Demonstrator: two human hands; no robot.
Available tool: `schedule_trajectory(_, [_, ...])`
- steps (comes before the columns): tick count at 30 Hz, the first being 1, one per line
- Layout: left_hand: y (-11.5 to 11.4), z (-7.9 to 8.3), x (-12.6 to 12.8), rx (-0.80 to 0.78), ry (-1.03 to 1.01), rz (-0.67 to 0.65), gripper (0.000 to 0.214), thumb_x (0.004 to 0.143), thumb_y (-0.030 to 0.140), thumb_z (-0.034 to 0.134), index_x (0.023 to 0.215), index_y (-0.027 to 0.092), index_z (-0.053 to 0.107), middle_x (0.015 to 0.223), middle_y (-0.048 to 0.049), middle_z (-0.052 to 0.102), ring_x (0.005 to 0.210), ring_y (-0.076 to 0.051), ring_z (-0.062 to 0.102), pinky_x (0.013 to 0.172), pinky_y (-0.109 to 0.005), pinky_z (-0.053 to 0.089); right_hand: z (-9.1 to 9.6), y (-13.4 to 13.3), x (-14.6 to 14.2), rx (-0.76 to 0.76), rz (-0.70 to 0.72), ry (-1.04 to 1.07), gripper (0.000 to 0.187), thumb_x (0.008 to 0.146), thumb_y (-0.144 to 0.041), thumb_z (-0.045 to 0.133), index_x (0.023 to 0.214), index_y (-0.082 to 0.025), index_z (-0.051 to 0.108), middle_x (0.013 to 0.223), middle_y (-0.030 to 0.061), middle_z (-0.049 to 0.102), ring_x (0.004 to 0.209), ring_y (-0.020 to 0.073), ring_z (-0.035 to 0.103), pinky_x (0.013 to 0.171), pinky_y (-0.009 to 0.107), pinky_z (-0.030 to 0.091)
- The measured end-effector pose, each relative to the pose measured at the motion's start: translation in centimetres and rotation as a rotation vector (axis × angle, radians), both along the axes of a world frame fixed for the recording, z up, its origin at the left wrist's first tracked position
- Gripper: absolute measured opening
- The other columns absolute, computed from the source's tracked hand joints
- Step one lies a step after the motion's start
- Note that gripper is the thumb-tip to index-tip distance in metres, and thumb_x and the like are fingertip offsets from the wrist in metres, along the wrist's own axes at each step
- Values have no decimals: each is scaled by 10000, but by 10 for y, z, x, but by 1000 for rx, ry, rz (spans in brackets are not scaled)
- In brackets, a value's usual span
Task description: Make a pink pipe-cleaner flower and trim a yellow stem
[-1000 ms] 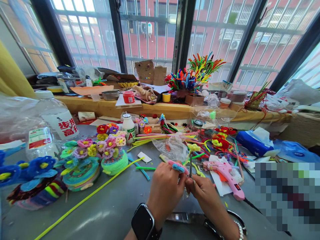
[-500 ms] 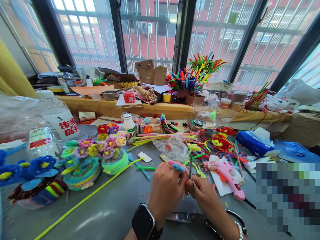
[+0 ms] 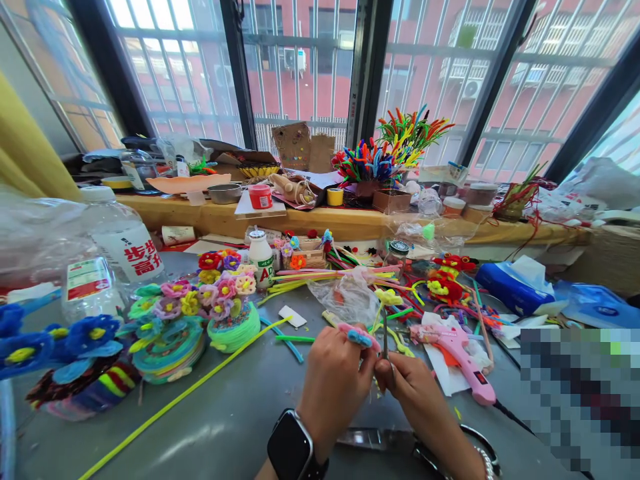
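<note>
Pinching pink-blue flower (image 3: 358, 335) in left hand (image 3: 334, 385), gripping thin metal tool (image 3: 385, 339) upright in right hand (image 3: 411, 390), near glue gun (image 3: 457, 348).

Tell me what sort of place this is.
Likely a craft workbench by a window: loose pipe cleaners, finished pipe-cleaner flowers, pink glue gun; left hand pinches a pipe-cleaner piece, right hand a metal tool.

The person's left hand (image 3: 334, 375) and right hand (image 3: 411, 392) are bare, as are both forearms at the near edge of the scene. The left wrist carries a smartwatch (image 3: 293, 451) with a glossy, dark, rounded rectangular screen on a black strap. The right wrist wears a bracelet (image 3: 484, 460) of small round silvery beads.
</note>
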State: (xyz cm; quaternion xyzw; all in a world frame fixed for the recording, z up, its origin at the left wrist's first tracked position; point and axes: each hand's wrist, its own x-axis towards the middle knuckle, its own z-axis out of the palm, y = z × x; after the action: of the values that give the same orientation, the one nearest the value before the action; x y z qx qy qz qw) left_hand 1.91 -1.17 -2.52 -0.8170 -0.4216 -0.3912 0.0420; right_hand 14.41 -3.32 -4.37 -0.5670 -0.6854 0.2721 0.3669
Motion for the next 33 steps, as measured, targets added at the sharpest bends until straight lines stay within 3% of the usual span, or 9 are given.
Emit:
schedule_trajectory(6, [0, 2, 0, 14, 5, 9, 67, 698, 139, 494, 646, 174, 518, 594, -1, 589, 551, -165, 501, 526, -286, 372, 2, 0, 0, 9, -2, -4, 620, 699, -683, 169, 410, -178, 384, 389, -19, 396, 394, 102, 393, 413, 204, 262])
schedule_trajectory(14, [-1, 2, 0, 43, 13, 47, 61, 692, 140, 496, 642, 172, 513, 578, -12, 579, 543, -169, 505, 519, -288, 374, -9, 1, 0, 6, 42, 15, 627, 710, -674, 163, 456, -167, 429, 421, -20, 403, 423, 102, 391, 416, 199, 264])
schedule_trajectory(22, [-1, 3, 1, 26, 15, 2, 48, 687, 147, 504, 658, 169, 533, 589, -15, 595, 553, -170, 521, 525, -288, 381, -8, 0, 0, 12, 109, 79, 603, 706, -670, 202, 528, -154, 457, 477, -13, 444, 459, 105, 398, 424, 196, 268])
schedule_trajectory(28, [-1, 4, 2, 108, 8, 15, 78, 679, 136, 497, 612, 173, 514, 541, -7, 572, 516, -161, 500, 495, -276, 356, -6, -1, -2, 26, 93, 84, 605, 723, -653, 200, 540, -150, 482, 479, -10, 464, 457, 103, 398, 419, 195, 281])
schedule_trajectory(33, [-1, 4, 2, 84, 3, 11, 105, 710, 167, 470, 613, 184, 507, 571, -8, 589, 527, -152, 502, 513, -271, 352, -4, -1, -2, 39, 56, 49, 619, 720, -661, 177, 521, -150, 464, 461, -16, 423, 445, 100, 377, 409, 198, 262])
